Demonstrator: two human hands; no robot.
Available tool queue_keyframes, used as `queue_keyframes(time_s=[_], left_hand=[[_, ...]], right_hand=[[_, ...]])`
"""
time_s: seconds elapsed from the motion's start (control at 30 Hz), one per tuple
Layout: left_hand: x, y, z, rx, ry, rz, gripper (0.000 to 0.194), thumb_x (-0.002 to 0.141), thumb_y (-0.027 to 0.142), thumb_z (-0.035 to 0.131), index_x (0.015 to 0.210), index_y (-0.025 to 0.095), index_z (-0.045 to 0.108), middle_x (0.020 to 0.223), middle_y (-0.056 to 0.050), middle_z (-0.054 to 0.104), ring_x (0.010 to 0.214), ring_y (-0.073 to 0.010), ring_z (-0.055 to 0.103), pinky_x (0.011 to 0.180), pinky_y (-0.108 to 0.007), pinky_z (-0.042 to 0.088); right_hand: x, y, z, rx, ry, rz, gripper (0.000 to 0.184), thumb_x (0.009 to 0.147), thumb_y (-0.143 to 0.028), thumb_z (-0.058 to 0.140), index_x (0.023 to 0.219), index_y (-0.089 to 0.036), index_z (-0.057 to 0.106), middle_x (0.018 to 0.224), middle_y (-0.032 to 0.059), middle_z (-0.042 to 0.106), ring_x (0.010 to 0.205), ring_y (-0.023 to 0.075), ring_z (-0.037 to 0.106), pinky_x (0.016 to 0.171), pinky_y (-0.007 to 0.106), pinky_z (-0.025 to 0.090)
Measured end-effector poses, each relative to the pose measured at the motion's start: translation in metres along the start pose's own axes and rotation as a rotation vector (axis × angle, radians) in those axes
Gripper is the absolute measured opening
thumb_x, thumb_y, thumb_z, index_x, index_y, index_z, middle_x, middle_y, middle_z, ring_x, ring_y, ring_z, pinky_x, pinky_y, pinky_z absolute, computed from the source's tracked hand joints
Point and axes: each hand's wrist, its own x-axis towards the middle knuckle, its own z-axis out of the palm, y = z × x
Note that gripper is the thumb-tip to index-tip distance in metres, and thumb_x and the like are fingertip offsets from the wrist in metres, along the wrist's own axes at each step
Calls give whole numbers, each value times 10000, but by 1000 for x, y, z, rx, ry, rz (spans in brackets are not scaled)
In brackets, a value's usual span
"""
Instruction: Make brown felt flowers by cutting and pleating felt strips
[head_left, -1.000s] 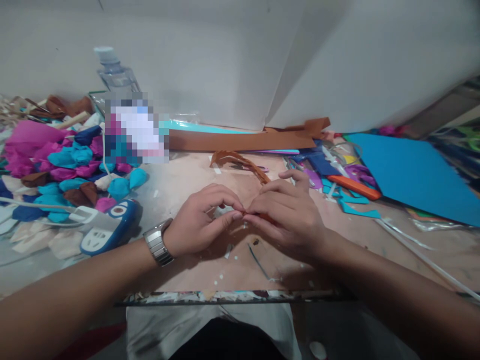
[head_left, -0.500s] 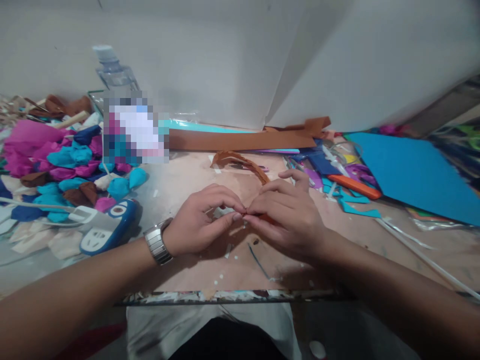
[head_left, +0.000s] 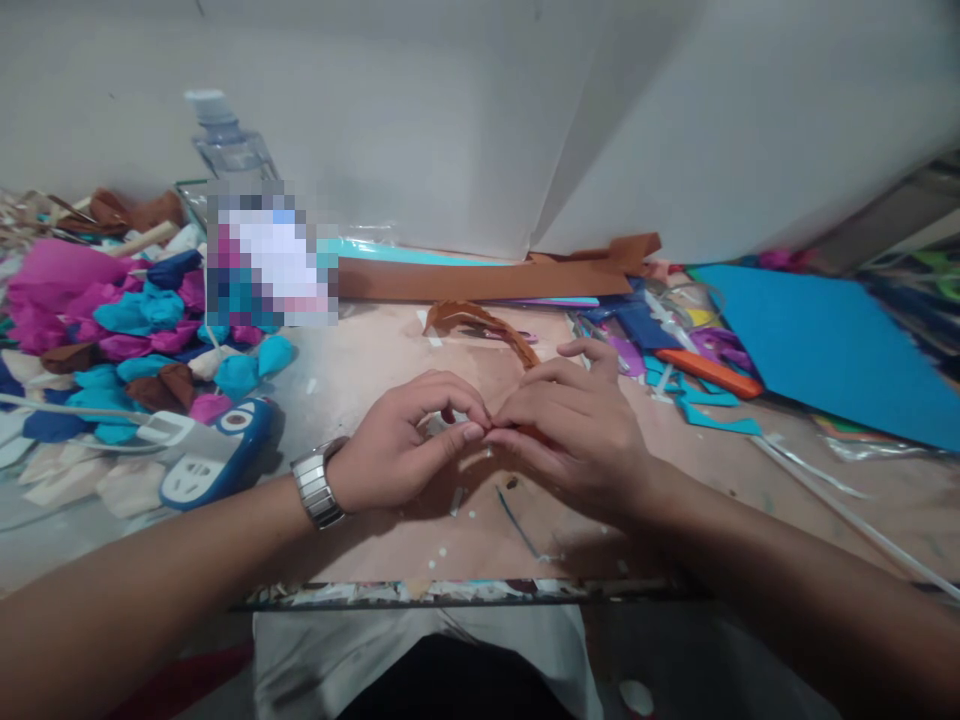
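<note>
Over the middle of the table my left hand [head_left: 416,437] and my right hand [head_left: 581,430] meet fingertip to fingertip, both closed in a pinch. A twisted brown crepe paper strip [head_left: 491,322] curves across the tabletop and runs in under my right hand. A bit of its brown shows below the right palm. Its end lies at the joined fingertips, mostly covered by them. Behind the strip, partly overlapped by it, is a small pair of scissors or similar tool [head_left: 517,336], not clear.
Pink, blue and brown wrapped paper pieces [head_left: 142,310] are heaped at left, beside a blue-and-white power strip [head_left: 217,460] and a bottle [head_left: 232,150]. Brown paper [head_left: 480,281] lies along the back. At right are an orange cutter [head_left: 709,372] and blue sheet [head_left: 832,350].
The fingertips have shifted very slightly while staying pinched together, and the left wrist has edged a little to the right. The brown strip's far curve has moved barely.
</note>
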Motion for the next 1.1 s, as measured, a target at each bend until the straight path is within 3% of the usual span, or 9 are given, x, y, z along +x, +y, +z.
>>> queue_keyframes(time_s=[0.43, 0.63, 0.8, 0.97, 1.1], left_hand=[[0, -10, 2, -155, 33, -191, 92, 904, 296, 814, 899, 204, 825, 985, -53, 772, 909, -157, 721, 881, -299, 571], [1, -4, 1, -207, -78, -213, 193, 1013, 306, 645, 1016, 153, 763, 1041, -92, 742, 970, -188, 690, 927, -337, 544], [1, 2, 4, -131, -173, -152, 142, 987, 288, 638, 988, 157, 691, 1014, -88, 683, 958, -205, 634, 905, -362, 527], [-2, 3, 6, -113, -140, -227, 138, 988, 298, 616, 933, 172, 630, 930, -52, 669, 843, -171, 604, 792, -316, 516], [-3, 1, 4, 47, -117, -204, 79, 939, 245, 635, 963, 172, 655, 932, -48, 688, 844, -181, 616, 792, -324, 509]], right_hand=[[-3, 1, -1, 40, 17, -67, 114, 922, -227, 821, 994, -259, 739, 893, -32, 801, 873, 194, 681, 1020, 488, 360], [-2, 0, 2, 88, 23, -11, 92, 940, -223, 795, 936, -236, 704, 862, -34, 780, 837, 180, 680, 1012, 469, 362], [-1, -3, 1, 95, 2, 11, 110, 962, -211, 738, 905, -218, 644, 832, -32, 750, 803, 172, 674, 1028, 457, 346], [-1, -4, -1, 121, -13, 12, 108, 987, -227, 683, 906, -211, 613, 828, -19, 722, 799, 169, 661, 1025, 455, 353], [-1, -3, -1, 129, -43, 10, 96, 1000, -237, 658, 927, -209, 602, 848, -8, 712, 819, 176, 655, 1029, 464, 354]])
